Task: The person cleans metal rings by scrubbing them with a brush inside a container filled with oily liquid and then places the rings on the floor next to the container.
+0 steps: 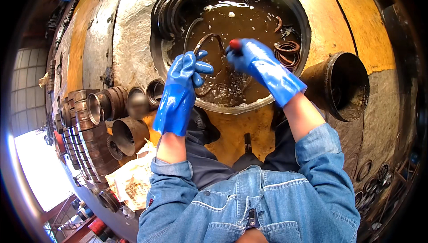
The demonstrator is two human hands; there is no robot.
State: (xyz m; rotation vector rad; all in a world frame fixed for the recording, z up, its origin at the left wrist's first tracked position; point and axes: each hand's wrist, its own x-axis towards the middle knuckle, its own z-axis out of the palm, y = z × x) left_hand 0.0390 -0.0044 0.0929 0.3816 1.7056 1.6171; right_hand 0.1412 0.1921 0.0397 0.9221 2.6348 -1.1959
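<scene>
— Ring (206,38) first: where is it?

— Upper middle of the frame, over the brown water (243,26) of the round tub (240,108), gripped in the left hand (183,71). Two thin arcs rise from that blue glove; whether they are one piece or two, I cannot tell.

— How do those fingers sit?

— Bent around the ring's lower part, some tips pointing right.

— And the right hand (256,58)?

— Just right of the ring, also gloved, fingers closed around a red-ended object (235,44). Blur hides its shape and whether it touches the ring.

— What else is in the tub?

— Dark rings (166,14) at its upper left, reddish-brown rings (289,45) along its right side.

— Outside it?

— A large metal cylinder (320,82) at the frame's right, a crumpled sack (133,178) at lower left.
</scene>
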